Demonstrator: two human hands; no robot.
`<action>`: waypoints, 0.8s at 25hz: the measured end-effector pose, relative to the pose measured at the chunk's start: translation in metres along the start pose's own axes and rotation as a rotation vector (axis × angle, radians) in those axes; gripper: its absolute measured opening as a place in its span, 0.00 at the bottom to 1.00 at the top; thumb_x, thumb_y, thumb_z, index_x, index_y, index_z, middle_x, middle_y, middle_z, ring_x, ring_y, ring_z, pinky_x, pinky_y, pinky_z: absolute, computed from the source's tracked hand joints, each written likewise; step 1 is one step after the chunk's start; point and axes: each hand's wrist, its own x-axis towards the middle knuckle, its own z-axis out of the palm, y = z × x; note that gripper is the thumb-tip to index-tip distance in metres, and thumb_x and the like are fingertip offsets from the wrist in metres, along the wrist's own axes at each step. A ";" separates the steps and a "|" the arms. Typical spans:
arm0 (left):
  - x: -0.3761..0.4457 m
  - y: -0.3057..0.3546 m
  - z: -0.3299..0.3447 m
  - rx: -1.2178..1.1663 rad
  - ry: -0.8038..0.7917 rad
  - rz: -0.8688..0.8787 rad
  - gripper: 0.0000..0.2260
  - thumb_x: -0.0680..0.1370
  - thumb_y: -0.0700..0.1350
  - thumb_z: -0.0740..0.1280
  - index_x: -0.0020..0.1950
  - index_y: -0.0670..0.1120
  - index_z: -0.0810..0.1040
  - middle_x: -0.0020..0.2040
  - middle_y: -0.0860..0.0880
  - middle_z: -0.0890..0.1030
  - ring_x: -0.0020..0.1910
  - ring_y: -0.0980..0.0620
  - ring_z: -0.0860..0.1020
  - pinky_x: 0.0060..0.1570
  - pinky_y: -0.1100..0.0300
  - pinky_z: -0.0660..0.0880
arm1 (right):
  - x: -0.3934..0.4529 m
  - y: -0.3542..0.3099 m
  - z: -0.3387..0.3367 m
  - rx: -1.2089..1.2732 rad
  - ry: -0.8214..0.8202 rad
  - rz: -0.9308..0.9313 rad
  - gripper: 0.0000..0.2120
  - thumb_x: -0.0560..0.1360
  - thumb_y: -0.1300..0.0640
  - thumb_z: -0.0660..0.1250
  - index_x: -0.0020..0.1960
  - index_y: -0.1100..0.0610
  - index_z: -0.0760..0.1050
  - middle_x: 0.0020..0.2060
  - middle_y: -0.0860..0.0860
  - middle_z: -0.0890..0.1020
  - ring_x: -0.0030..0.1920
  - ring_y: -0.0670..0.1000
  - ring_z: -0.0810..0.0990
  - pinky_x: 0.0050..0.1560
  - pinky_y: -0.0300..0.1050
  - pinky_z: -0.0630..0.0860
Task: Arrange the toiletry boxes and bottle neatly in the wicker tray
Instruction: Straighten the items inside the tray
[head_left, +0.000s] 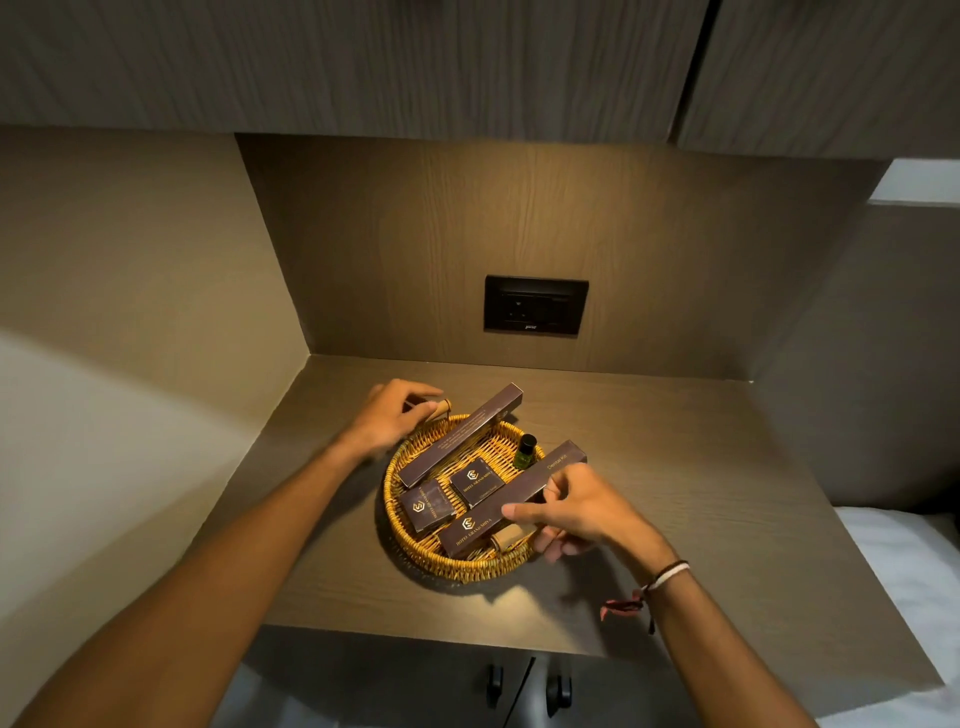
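A round wicker tray (441, 558) with wooden handles sits on the brown counter. Inside lie two small square brown boxes (427, 505) (475, 483), a small green bottle (525, 452) with a black cap at the far right, and a long brown box (460, 435) slanting across the far rim. A second long box marked Dental Kit (506, 506) slants across the near right side. My right hand (576, 512) pinches this box at its middle. My left hand (397, 415) grips the tray's far-left wooden handle.
The counter (675, 493) is set in a wooden niche with a black wall socket (535, 305) behind the tray. Walls close in at left and back. White bedding (904, 566) lies at the right. Cupboard handles (558, 688) show below the counter's front edge.
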 end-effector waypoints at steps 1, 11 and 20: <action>0.002 0.002 0.002 0.029 0.001 0.017 0.14 0.80 0.44 0.64 0.65 0.46 0.77 0.64 0.44 0.79 0.63 0.47 0.76 0.62 0.53 0.74 | 0.001 0.001 0.002 0.025 -0.004 0.008 0.18 0.71 0.47 0.77 0.36 0.57 0.74 0.31 0.54 0.87 0.32 0.50 0.87 0.24 0.35 0.75; -0.049 -0.008 0.015 -0.158 0.262 -0.079 0.11 0.76 0.47 0.70 0.56 0.44 0.83 0.53 0.47 0.84 0.51 0.53 0.81 0.49 0.59 0.79 | 0.018 0.001 -0.041 0.085 0.305 0.022 0.17 0.67 0.57 0.81 0.45 0.57 0.73 0.33 0.55 0.86 0.27 0.49 0.85 0.27 0.41 0.79; -0.075 0.000 0.040 -0.322 0.427 -0.186 0.11 0.75 0.45 0.72 0.55 0.42 0.82 0.48 0.45 0.85 0.44 0.52 0.83 0.36 0.67 0.79 | 0.029 -0.006 -0.049 -0.085 0.443 -0.073 0.15 0.69 0.53 0.80 0.45 0.55 0.74 0.41 0.54 0.85 0.40 0.52 0.86 0.45 0.57 0.86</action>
